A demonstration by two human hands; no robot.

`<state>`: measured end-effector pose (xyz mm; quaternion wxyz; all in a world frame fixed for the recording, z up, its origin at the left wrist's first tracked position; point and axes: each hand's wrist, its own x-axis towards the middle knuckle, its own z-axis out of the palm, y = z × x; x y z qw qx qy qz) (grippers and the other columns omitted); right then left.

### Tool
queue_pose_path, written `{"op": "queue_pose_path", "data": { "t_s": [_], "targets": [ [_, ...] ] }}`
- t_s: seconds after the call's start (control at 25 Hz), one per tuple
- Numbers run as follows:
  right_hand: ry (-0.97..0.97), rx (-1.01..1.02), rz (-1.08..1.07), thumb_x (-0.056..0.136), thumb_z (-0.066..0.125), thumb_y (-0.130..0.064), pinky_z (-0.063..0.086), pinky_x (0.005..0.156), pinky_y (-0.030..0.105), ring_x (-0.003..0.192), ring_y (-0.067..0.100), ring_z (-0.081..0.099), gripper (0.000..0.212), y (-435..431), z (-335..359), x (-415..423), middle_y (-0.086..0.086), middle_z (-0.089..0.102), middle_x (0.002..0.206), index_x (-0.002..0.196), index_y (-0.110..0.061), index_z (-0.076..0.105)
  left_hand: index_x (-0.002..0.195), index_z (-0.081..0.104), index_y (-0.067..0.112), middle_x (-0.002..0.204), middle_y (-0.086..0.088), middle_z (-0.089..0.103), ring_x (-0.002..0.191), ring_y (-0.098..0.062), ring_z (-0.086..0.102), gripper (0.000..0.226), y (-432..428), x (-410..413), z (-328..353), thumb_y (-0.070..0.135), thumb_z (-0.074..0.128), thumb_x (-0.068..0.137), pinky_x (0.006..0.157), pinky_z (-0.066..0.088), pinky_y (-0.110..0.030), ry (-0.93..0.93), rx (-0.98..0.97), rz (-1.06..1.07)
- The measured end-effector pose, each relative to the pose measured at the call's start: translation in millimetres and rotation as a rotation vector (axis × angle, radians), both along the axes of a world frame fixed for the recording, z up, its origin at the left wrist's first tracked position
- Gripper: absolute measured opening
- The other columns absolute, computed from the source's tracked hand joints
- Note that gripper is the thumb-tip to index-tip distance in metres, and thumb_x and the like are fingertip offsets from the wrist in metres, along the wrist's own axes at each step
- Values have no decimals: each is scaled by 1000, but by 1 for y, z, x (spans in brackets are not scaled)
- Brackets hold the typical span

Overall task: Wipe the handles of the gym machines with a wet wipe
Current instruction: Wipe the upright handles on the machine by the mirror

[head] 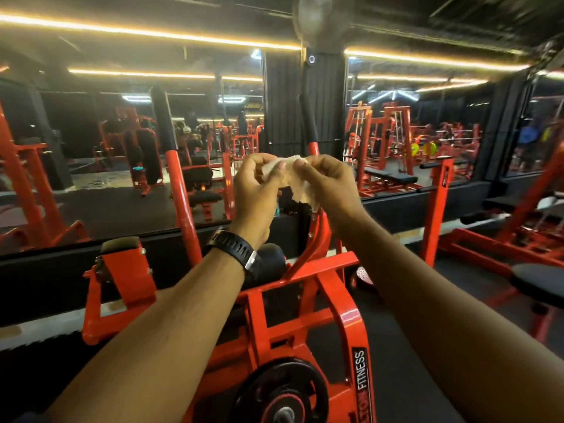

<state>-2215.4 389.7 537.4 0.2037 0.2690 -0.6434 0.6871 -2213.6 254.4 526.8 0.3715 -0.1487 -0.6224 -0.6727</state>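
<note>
Both hands are raised in front of me at mid-frame, holding a crumpled white wet wipe (300,186) between them. My left hand (256,193), with a black watch on its wrist, pinches the wipe's left part. My right hand (331,183) pinches its right part with thumb and fingertips. Below my arms stands an orange gym machine (335,319). Two long handles rise from it: a left one with a black grip (163,120) and a right one with a black grip (306,117) just behind my hands. Neither hand touches a handle.
A black weight plate (279,392) sits on the machine's peg at the bottom. A mirror wall (91,132) runs right behind the machine. An orange post (436,209) and a round black seat (540,282) stand to the right on the dark floor.
</note>
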Motion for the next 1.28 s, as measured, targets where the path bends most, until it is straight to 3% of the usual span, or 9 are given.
{"op": "queue_pose_path", "data": {
  "t_s": [0.12, 0.24, 0.28, 0.52, 0.76, 0.96, 1.04, 1.2, 1.28],
  "targets": [
    [-67, -66, 60, 95, 61, -5, 59, 86, 48, 95, 30, 71, 30, 21, 5, -5, 16, 70, 101, 125, -5, 57, 100, 57, 30, 109, 6, 60, 103, -14, 61, 19, 21, -10, 3, 19, 69, 92, 85, 59, -39, -13, -21, 93],
    [-55, -35, 59, 94, 58, 1, 59, 82, 43, 95, 30, 71, 42, 40, 8, -22, 19, 69, 106, 135, -10, 52, 107, 60, 24, 116, 6, 56, 103, -3, 53, 20, 38, -25, 6, 14, 69, 92, 79, 51, -14, 15, -104, 214],
    [-40, -21, 67, 95, 58, -1, 60, 81, 41, 94, 28, 72, 43, 46, 9, -30, 18, 69, 107, 136, -12, 51, 108, 60, 24, 115, 6, 55, 102, -3, 52, 21, 45, -31, 7, 14, 69, 92, 76, 49, -12, 29, -131, 248],
    [49, 29, 249, 103, 48, -7, 58, 77, 30, 97, 23, 72, 36, 80, 20, -81, 15, 70, 111, 138, -13, 48, 101, 61, 28, 109, 9, 63, 101, -8, 62, 17, 85, -70, 18, 13, 62, 95, 83, 59, -34, 41, -10, 304],
    [165, 137, 331, 91, 60, 6, 58, 87, 32, 108, 19, 69, 43, 107, 34, -131, 11, 68, 120, 133, -6, 56, 116, 71, 24, 126, 0, 61, 109, -8, 63, 20, 107, -99, 26, 26, 62, 98, 81, 56, -21, 0, -69, 181],
    [348, 249, 86, 92, 68, -16, 60, 82, 37, 92, 15, 70, 9, 104, 44, -172, 1, 72, 97, 99, -19, 72, 102, 71, 27, 114, 2, 63, 104, -6, 60, 8, 106, -136, 31, 27, 64, 97, 83, 51, -22, 4, -193, 420],
    [399, 286, -120, 92, 65, -35, 58, 84, 39, 93, 11, 67, 11, 98, 47, -195, -5, 69, 96, 92, -26, 71, 95, 67, 31, 110, 3, 65, 100, -6, 61, 7, 102, -152, 35, 25, 64, 97, 81, 52, -24, 37, -184, 483],
    [327, 142, -283, 97, 62, -23, 55, 71, 17, 82, -5, 63, 8, 89, 62, -223, -12, 62, 90, 103, -20, 60, 121, 65, 19, 125, 1, 62, 109, -6, 59, 27, 95, -186, 40, 23, 67, 95, 89, 55, -25, 24, -247, 528],
    [331, 87, -345, 98, 60, -19, 55, 65, 18, 79, -2, 64, 9, 84, 72, -234, -11, 59, 87, 105, -18, 54, 138, 54, 15, 139, -2, 54, 125, -11, 51, 47, 95, -201, 38, 22, 69, 94, 100, 49, -27, -13, -317, 518]
  ]
}}
